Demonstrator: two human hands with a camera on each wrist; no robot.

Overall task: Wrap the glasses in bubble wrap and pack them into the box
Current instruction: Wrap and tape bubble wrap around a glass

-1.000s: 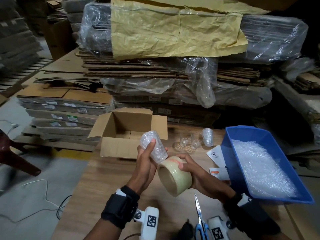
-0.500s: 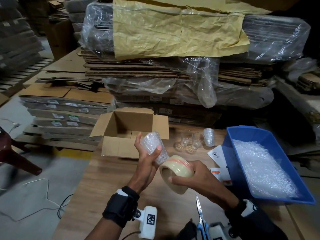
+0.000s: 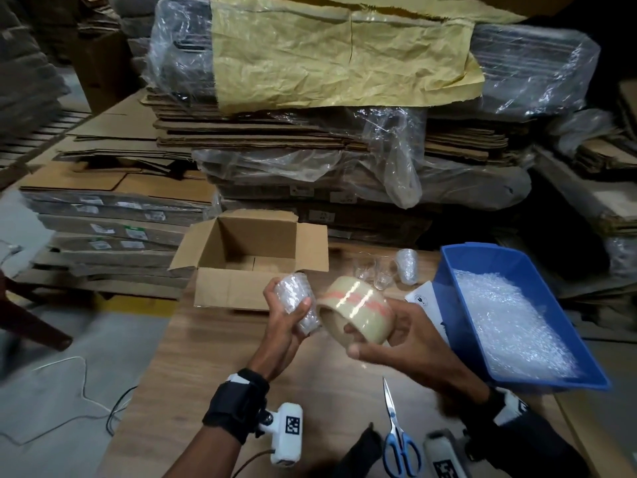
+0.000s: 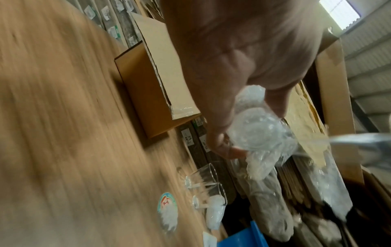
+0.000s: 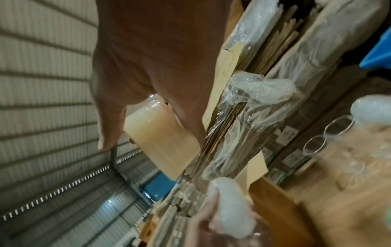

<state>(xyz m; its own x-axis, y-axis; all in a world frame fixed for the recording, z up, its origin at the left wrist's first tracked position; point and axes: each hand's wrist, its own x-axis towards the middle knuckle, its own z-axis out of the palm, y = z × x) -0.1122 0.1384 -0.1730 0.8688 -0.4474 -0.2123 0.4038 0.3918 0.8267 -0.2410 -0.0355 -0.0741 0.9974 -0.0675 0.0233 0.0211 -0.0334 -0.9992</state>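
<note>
My left hand (image 3: 287,317) grips the bubble-wrapped glass (image 3: 299,303); my right hand (image 3: 396,334) clasps the packing-tape roll (image 3: 355,308) alongside, ready to seal the wrap.

Dim warehouse light, glare on the tape roll (image 3: 355,309), both wrist views motion-blurred.

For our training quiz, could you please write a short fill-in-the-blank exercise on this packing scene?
1. The left hand grips a glass wrapped in ____.
2. The right hand holds a roll of ____.
3. The scissors lie on the ____.
4. The bubble wrap sits in a tub coloured ____.

Missing words: bubble wrap; tape; table; blue.
</note>
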